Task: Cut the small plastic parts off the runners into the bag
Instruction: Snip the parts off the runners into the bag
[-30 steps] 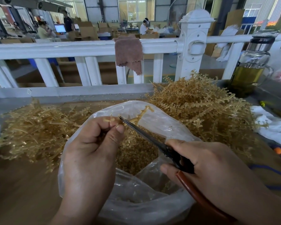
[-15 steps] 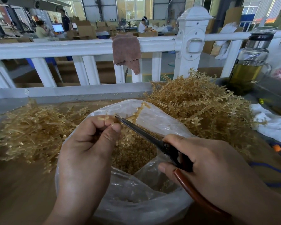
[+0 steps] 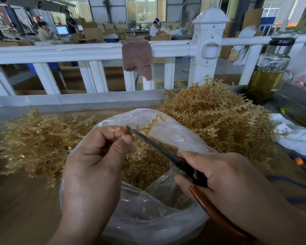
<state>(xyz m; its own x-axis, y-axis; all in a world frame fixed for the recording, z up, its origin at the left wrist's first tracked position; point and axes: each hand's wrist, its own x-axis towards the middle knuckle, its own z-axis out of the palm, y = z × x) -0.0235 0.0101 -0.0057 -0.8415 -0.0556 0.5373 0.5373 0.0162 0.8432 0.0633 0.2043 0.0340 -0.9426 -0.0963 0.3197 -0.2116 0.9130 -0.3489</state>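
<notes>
1. Runner [image 3: 148, 125], amber and translucent, is pinched in my left hand [image 3: 94, 167] above the open mouth of the bag [image 3: 168, 137]; its free end, lined with small parts, arches up against the bag's far wall.
2. Left fingers [image 3: 126, 138] are clamped together on the runner's stripped end, thumb pressing from below.
3. Right hand [image 3: 224, 177] is closed through the handles of the scissors [image 3: 159, 149]; the blades look nearly shut, tips touching the runner just beside my thumb.
4. Handling, as I judge it: the runner is very light and thin, springy rather than limp (it holds its own curve), and probably brittle enough to snap at the gates.
5. Best hold is the bare spine close to the cut, so the piece cannot whip.
6. Cut parts [image 3: 145, 167] already fill the bag's bottom; they are tiny and likely to scatter, so cuts belong over the opening.
7. Uncut stock [image 3: 219, 117] is heaped on the worktop [image 3: 25, 200] at right, stripped runners [image 3: 35, 140] at left.
</notes>
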